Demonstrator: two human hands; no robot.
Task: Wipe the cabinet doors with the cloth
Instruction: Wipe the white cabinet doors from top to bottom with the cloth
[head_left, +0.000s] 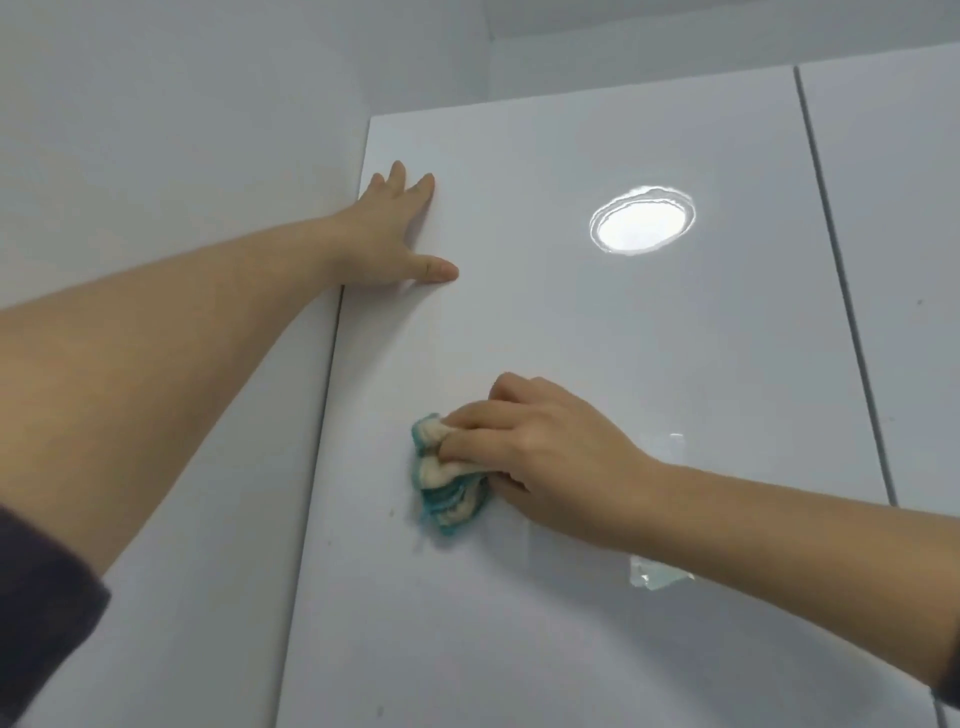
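My left hand lies flat, fingers spread, on the upper left corner of the glossy white cabinet door, bracing it. My right hand is clamped on the bunched teal-and-cream cloth and presses it against the door's lower left area. A small brown speck sits just left of the cloth. Recommendation: wipe in overlapping passes under even pressure, taking in the speck and the left edge. The right-hand door seems not yet reached.

Head view looks up, close to cabinet door
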